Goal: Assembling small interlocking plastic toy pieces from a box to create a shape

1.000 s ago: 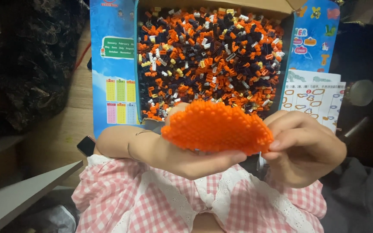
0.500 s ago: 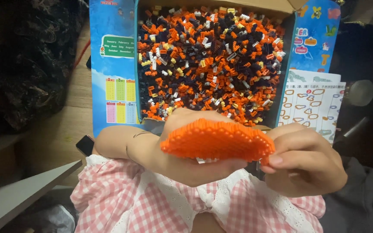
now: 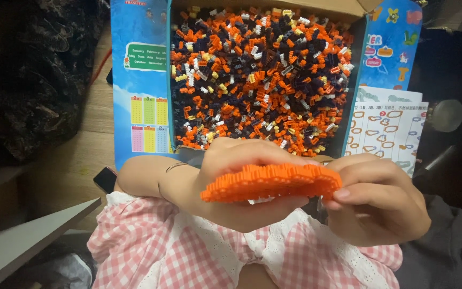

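Holding a flat orange brick plate (image 3: 271, 182) edge-on toward the camera, both hands meet low in the view. The left hand (image 3: 241, 182) comes in from the left with the wrist bent, palm cupped under the plate, fingers curled over its far edge and thumb beneath. The right hand (image 3: 378, 200) pinches the plate's right end between thumb and fingertips, the other fingers folded in loosely. The plate lies nearly level, tilted slightly down to the left, touching both hands.

Below the hands lies pink-and-white checked cloth (image 3: 188, 257) with a white lace edge. To the left of the left forearm is a wooden floor (image 3: 78, 166), with a grey board (image 3: 33, 241) slanting across the lower left corner and a dark mottled fabric (image 3: 33, 75) further up.

Beyond the hands stands an open cardboard box (image 3: 348, 8) filled with small loose bricks (image 3: 258, 80), mostly orange and black with some white and yellow. Its blue flap (image 3: 140, 80), up and left of the left hand, carries a green panel and yellow and pink columns. Another blue flap (image 3: 394, 48) with coloured cartoon shapes stands above the right hand, and just under it lies a white sheet (image 3: 389, 131) with outlined orange shapes.
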